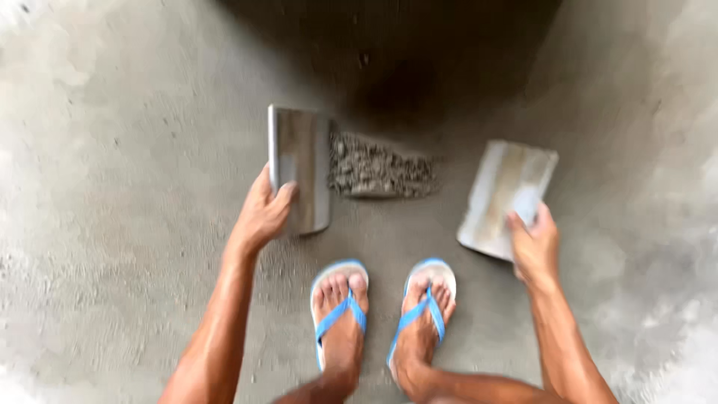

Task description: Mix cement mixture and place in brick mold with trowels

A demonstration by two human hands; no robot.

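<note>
- Progress: a small heap of wet grey mortar (380, 170) lies gathered on the concrete floor (134, 150); it is not yet lifted, judging by both plates showing no load.
- Left hand (263, 213): fingers wrapped around the near edge of a steel plate (301, 168); the plate's far edge stands just beside the heap.
- Right hand (535, 243): closed on the corner of a second, paler plate (508, 196); the heap lies apart to its left.
- Feet in blue sandals (340, 314) stand near, behind the heap.
</note>
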